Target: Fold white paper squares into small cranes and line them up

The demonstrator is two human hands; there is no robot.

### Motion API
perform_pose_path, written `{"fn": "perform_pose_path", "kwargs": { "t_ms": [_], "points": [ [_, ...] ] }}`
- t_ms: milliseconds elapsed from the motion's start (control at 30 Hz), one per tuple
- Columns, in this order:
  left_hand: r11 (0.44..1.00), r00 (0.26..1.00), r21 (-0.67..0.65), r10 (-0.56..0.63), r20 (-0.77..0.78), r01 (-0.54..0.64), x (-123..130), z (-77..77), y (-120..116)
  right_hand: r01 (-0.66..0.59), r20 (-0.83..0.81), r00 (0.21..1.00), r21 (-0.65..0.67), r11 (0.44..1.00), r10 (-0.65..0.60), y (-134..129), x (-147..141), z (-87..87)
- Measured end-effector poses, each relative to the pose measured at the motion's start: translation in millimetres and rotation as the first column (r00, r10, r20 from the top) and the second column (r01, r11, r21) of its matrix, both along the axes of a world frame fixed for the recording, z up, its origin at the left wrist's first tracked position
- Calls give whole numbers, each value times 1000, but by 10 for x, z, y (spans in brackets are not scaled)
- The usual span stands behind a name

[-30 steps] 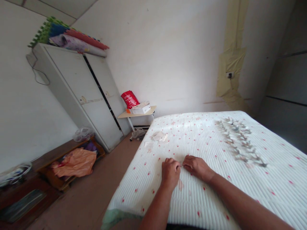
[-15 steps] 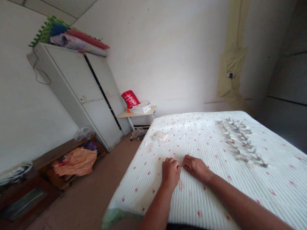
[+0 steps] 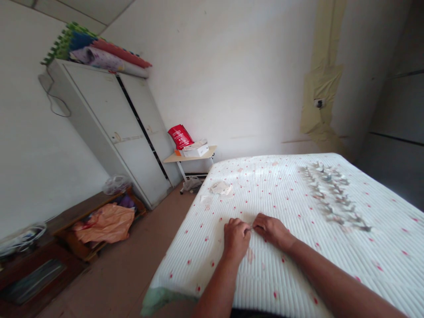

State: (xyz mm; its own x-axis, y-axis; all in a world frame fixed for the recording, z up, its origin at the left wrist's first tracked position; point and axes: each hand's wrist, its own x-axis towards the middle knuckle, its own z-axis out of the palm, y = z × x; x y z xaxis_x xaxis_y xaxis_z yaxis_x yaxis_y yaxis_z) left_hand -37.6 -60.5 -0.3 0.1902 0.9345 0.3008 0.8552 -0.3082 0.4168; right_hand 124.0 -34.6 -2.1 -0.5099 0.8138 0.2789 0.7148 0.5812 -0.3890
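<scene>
Over the near part of a white, ribbed bed cover [image 3: 281,194] with red specks, my two hands work close together. My left hand [image 3: 236,238] has its fingers curled in a pinch. Facing it, my right hand [image 3: 270,229] is closed too, thumb and fingers pressed together. A tiny piece [image 3: 251,226] spans the narrow gap between the fingertips; it is too small and too covered to name. Beyond my left hand lie thin pale sheets of paper [image 3: 221,188]. Off to the right, several small folded paper figures, like cranes [image 3: 336,191], stand in rows.
Left of the bed, a small table [image 3: 212,151] carries a red bag [image 3: 180,137] and a white box [image 3: 196,150]. A grey cabinet [image 3: 112,128] stands behind a low wooden bench [image 3: 66,216] with an orange plastic bag [image 3: 106,223]. The bed's left edge drops to brown floor.
The fingertips have shifted very slightly around the tiny piece. Both arms stay in nearly the same place; the whole view has moved a few pixels.
</scene>
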Motion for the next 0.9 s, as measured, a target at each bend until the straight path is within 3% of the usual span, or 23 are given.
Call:
{"fn": "perform_pose_path", "kwargs": {
  "t_ms": [900],
  "points": [
    [998, 990, 62, 22, -140, -13, 42, 13, -29, -34, -91, 995, -62, 998, 29, 6, 27, 33]
  ]
}}
